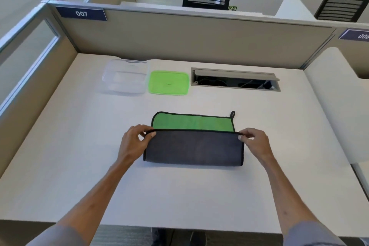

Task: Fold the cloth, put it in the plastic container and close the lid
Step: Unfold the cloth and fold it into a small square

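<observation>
Pinching one cloth, two hands.

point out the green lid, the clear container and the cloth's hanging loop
green lid [169,83]: head view, on the centre of its flat top
clear container [125,77]: head view, on the middle of its see-through body
hanging loop [232,114]: head view, on the black loop at the cloth's far right corner

bare desk before container (lidless)

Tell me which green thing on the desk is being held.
The cloth, pinched at its corners by both hands; the green lid lies untouched beside the container.
</observation>
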`<state>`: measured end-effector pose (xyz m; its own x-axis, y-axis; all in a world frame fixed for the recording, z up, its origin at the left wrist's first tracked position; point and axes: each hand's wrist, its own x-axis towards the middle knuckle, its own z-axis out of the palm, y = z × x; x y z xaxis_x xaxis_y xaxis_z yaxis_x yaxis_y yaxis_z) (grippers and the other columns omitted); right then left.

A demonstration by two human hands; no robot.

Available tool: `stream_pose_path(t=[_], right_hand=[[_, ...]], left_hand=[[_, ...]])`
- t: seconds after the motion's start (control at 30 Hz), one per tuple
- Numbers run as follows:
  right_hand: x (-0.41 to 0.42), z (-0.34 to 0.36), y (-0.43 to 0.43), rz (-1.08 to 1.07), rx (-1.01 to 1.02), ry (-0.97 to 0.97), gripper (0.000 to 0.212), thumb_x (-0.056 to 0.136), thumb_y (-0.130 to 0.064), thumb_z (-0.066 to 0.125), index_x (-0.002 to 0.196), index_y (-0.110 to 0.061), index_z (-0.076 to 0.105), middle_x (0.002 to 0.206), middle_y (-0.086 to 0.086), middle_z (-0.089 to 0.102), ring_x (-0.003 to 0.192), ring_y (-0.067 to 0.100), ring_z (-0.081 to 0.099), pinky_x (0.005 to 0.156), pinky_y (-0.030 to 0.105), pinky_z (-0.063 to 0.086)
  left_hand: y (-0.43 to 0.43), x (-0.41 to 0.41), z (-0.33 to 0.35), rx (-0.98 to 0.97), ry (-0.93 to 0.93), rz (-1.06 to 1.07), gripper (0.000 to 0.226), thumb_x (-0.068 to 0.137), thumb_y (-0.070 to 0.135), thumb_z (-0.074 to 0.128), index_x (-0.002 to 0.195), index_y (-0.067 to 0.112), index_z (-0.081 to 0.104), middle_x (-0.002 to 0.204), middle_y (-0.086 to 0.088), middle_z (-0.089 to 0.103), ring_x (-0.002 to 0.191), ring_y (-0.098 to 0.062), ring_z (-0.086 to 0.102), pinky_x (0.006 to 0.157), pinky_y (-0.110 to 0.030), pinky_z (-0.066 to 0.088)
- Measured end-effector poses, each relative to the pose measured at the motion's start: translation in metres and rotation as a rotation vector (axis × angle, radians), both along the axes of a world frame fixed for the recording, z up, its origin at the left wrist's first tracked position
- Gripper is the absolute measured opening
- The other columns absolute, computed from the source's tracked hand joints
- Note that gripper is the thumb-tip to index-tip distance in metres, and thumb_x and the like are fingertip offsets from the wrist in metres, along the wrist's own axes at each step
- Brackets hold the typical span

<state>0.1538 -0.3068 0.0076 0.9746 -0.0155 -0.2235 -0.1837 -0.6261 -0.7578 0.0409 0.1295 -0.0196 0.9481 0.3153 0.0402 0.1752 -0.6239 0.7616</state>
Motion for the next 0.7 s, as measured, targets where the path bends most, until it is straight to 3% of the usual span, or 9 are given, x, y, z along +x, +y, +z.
stream_pose_path(t=[0.13,0.37,0.57,0.7], right_hand=[[0.038,-0.008,0.010,-0.013,-0.009,0.014,0.013,0.092,-0.004,0.080,0.091,-0.017,0.081,0.094,0.003,0.081,0.083,0.016,0.070,0.084,0.032,0.050],[0.081,-0.031,0.022,-0.071,-0.022,0.065,0.007,0.095,-0.010,0.080,0.101,-0.012,0.082,0.099,0.010,0.081,0.094,0.027,0.072,0.096,0.043,0.056],[0.090,-0.050,0.032,-0.150,-0.059,0.123,0.008,0.097,-0.015,0.077,0.104,-0.018,0.080,0.103,0.005,0.080,0.099,0.032,0.073,0.099,0.050,0.057],[0.090,-0.057,0.036,-0.212,-0.077,0.102,0.006,0.097,-0.020,0.078,0.103,-0.021,0.077,0.104,0.002,0.078,0.095,0.030,0.072,0.095,0.050,0.058]], left_hand=[[0.007,0.041,-0.005,-0.004,0.046,0.034,0.007,0.098,0.032,0.081,0.103,0.028,0.083,0.099,0.017,0.080,0.092,-0.008,0.070,0.088,-0.037,0.055],[0.014,0.096,-0.019,-0.001,0.134,0.090,0.012,0.100,0.037,0.078,0.101,0.026,0.082,0.099,0.012,0.081,0.091,-0.014,0.073,0.087,-0.038,0.058],[0.017,0.114,-0.039,-0.001,0.265,0.140,0.017,0.101,0.044,0.075,0.104,0.028,0.079,0.103,0.008,0.080,0.096,-0.020,0.074,0.090,-0.042,0.060],[0.015,0.115,-0.048,0.046,0.281,0.176,0.018,0.104,0.045,0.069,0.106,0.028,0.076,0.108,0.008,0.078,0.099,-0.021,0.072,0.080,-0.038,0.054]])
